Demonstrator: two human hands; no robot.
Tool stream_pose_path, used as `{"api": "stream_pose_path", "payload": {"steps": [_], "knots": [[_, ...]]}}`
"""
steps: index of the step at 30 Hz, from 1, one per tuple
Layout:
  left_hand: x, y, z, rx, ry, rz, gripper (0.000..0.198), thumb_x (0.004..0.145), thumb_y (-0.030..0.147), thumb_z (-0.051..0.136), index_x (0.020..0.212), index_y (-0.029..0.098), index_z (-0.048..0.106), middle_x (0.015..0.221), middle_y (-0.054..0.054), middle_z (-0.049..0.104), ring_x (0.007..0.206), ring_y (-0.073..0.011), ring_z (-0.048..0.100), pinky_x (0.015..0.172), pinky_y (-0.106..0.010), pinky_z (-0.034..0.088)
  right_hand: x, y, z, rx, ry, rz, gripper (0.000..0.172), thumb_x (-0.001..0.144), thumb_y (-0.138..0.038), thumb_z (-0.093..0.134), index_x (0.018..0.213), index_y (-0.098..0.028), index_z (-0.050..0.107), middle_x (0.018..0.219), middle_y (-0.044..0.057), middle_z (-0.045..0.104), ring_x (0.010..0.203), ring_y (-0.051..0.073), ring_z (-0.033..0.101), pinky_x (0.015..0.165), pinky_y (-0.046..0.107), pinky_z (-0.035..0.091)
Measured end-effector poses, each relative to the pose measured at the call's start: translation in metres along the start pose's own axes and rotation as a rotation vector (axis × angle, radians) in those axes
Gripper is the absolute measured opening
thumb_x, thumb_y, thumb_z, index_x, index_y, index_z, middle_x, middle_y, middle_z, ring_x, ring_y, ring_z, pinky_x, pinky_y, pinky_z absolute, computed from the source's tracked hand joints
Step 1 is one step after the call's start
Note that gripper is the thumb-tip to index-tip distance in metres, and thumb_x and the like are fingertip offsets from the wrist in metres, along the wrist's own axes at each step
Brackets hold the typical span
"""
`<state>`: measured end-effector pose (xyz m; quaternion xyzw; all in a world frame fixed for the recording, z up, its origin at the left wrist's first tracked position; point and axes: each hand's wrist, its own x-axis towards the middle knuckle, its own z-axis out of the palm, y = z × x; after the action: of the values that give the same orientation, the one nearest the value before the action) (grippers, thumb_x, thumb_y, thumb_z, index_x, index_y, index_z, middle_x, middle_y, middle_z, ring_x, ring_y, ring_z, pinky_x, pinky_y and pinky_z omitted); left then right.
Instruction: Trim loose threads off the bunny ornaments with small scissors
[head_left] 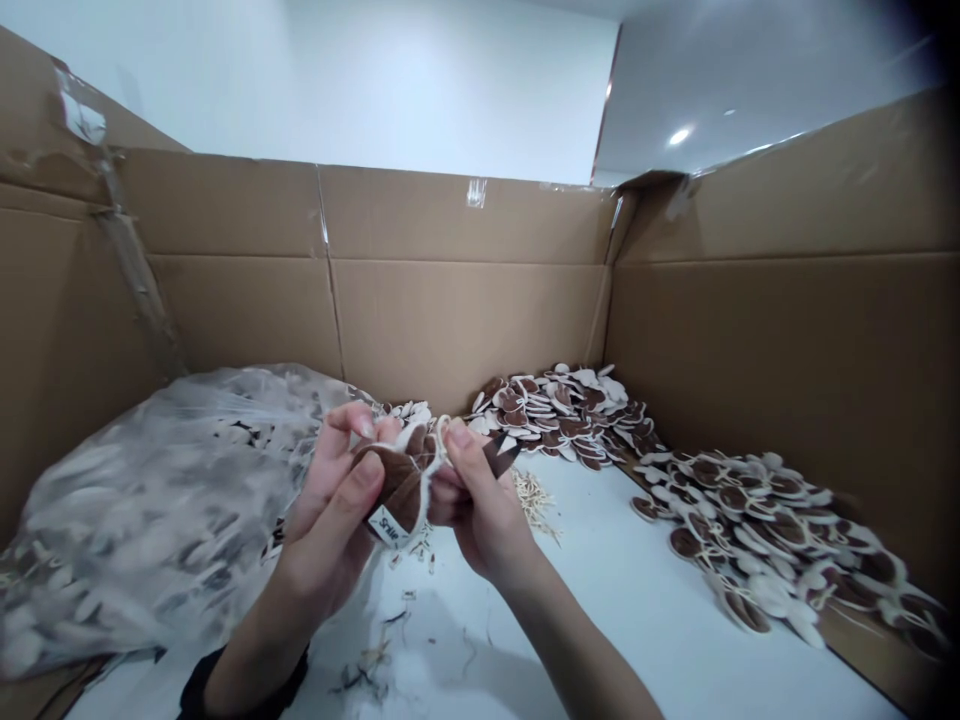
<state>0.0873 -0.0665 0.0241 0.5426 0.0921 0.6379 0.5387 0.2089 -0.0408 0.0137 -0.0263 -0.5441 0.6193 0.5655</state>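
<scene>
My left hand [337, 495] pinches a brown fabric piece [401, 490] with a fuzzy white edge and a small white label that seems to read "Smile". My right hand [480, 495] is closed at the piece's right side, thumb and forefinger on a thin cream cord [442, 428] at its edge. Two dark pointed blades, which look like thread snips [504, 455], stick out from behind my right hand; their handles are hidden in the palm. The piece is held up above the white table [600, 560].
A large clear plastic bag [165, 500] of similar pieces bulges on the left. Piles of brown and white pieces [559, 410] lie at the back and along the right [772, 530]. Short cord bits [532, 500] and thread scraps [367, 670] litter the table. Cardboard walls [465, 310] surround it.
</scene>
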Motion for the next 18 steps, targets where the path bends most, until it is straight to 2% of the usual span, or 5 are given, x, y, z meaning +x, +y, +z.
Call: {"api": "stream_pose_path", "payload": {"steps": [3,6,9,12,18], "knots": [[0.005,-0.003,0.000,-0.118,0.041,-0.058,0.015,0.084,0.023,0.072,0.092,0.025,0.060,0.081,0.003,0.050,0.071,-0.0082,0.053,0.069,-0.015,0.053,0.004,-0.001,0.001,0.083,0.048,0.015,0.050,0.088,-0.049,0.063,0.059,-0.020,0.034,0.052,-0.011,0.017,0.044,0.005,0.008,0.038,0.017,0.009],[0.008,-0.009,-0.002,-0.247,0.062,-0.121,0.013,0.085,0.021,0.071,0.094,0.023,0.062,0.080,0.002,0.054,0.067,-0.0076,0.053,0.065,-0.014,0.052,0.009,0.000,0.000,0.146,0.099,0.057,0.056,0.081,-0.051,0.070,0.057,-0.020,0.031,0.050,-0.012,0.016,0.043,0.003,0.006,0.036,0.016,0.007],[0.009,-0.010,-0.001,-0.341,0.075,-0.168,0.011,0.085,0.017,0.069,0.094,0.020,0.062,0.071,0.003,0.052,0.058,-0.0066,0.051,0.060,-0.015,0.052,0.010,0.000,0.000,0.197,0.095,0.113,0.057,0.077,-0.053,0.073,0.056,-0.019,0.032,0.047,-0.013,0.016,0.041,0.002,0.005,0.035,0.015,0.007],[0.010,-0.006,0.003,-0.417,0.108,-0.199,0.007,0.087,0.010,0.061,0.091,0.016,0.061,0.069,0.003,0.052,0.054,-0.0063,0.050,0.054,-0.016,0.051,0.010,-0.001,0.000,0.251,0.085,0.155,0.057,0.074,-0.052,0.075,0.055,-0.020,0.032,0.044,-0.014,0.017,0.038,0.001,0.005,0.034,0.015,0.007],[0.008,-0.006,0.008,-0.598,0.119,-0.251,0.016,0.090,0.002,0.046,0.089,0.013,0.056,0.067,0.002,0.052,0.047,-0.0050,0.050,0.046,-0.015,0.048,0.007,-0.005,0.004,0.309,0.121,0.189,0.063,0.065,-0.053,0.079,0.052,-0.020,0.027,0.038,-0.015,0.019,0.033,0.000,0.005,0.030,0.014,0.006]]}}
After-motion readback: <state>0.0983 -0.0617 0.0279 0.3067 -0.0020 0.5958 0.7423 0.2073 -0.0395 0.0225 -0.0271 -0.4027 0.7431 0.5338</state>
